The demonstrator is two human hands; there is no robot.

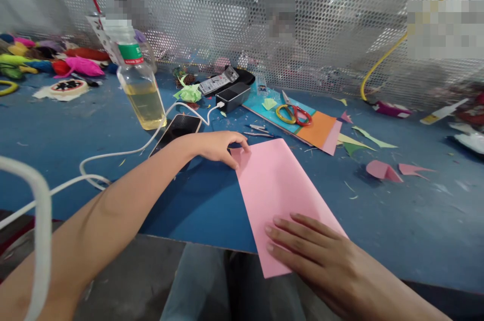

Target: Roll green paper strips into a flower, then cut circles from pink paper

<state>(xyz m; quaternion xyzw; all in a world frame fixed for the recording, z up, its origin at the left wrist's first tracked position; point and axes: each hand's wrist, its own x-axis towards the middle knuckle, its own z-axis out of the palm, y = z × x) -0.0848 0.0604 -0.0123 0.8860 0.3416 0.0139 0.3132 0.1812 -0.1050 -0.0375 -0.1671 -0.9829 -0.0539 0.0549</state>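
Note:
A sheet of pink paper lies at a slant on the blue table, its near corner jutting past the front edge. My left hand has thumb and forefinger curled around the sheet's far left corner, gripping it. Flat across the near part of the paper rests my right hand, fingers stretched out. Beyond the sheet are scissors with one yellow and one red handle, on a stack of coloured paper. Thin pen-like tools lie just past the paper's far edge.
A phone and a bottle of yellowish liquid stand near my left forearm. A white cable runs to a black box. Pink scraps lie to the right. A perforated metal screen borders the back.

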